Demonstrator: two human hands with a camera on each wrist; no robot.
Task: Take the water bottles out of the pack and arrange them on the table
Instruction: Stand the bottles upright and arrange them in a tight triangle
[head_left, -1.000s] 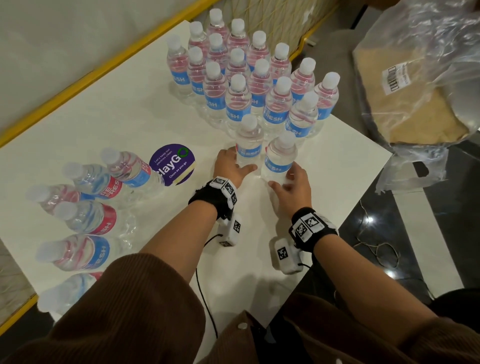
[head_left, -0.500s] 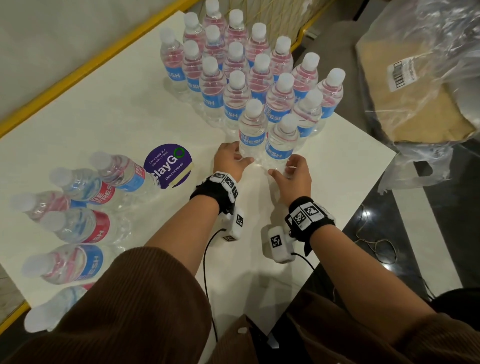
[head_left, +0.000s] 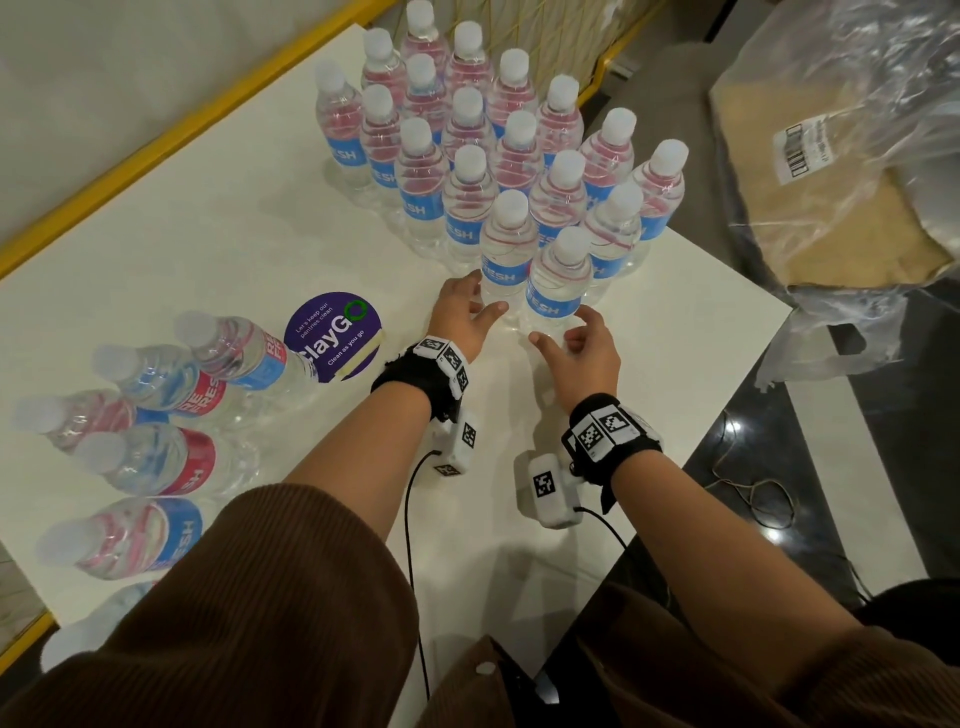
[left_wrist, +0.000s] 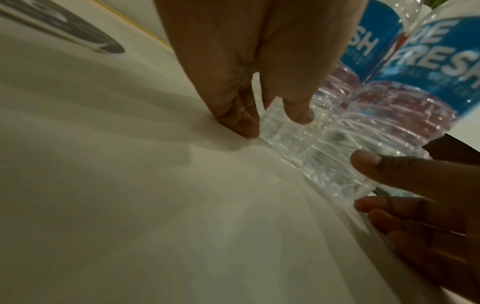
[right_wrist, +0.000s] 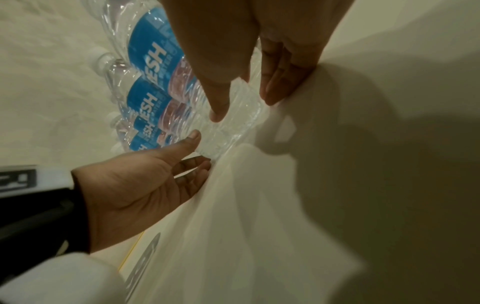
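Several upright water bottles (head_left: 467, 156) with blue labels stand packed at the far side of the white table (head_left: 208, 234). Two more stand at the front of that group. My left hand (head_left: 475, 306) is at the foot of the left front bottle (head_left: 501, 244), fingers on the table beside it and thumb near its base (left_wrist: 283, 133). My right hand (head_left: 563, 330) loosely flanks the foot of the right front bottle (head_left: 558, 275), its thumb (right_wrist: 218, 111) touching the clear base (right_wrist: 233, 125). Several other bottles (head_left: 156, 395) lie on their sides at the near left.
A round purple sticker (head_left: 335, 332) is on the table between the two groups. The table's right edge (head_left: 727, 374) runs close to my right hand. Beyond it sits a large plastic bag (head_left: 831, 182). A yellow rail (head_left: 156, 156) borders the far left side.
Both front bottles slid away from me into the standing group. My hands, which gripped their bases, have loosened and now only touch them.
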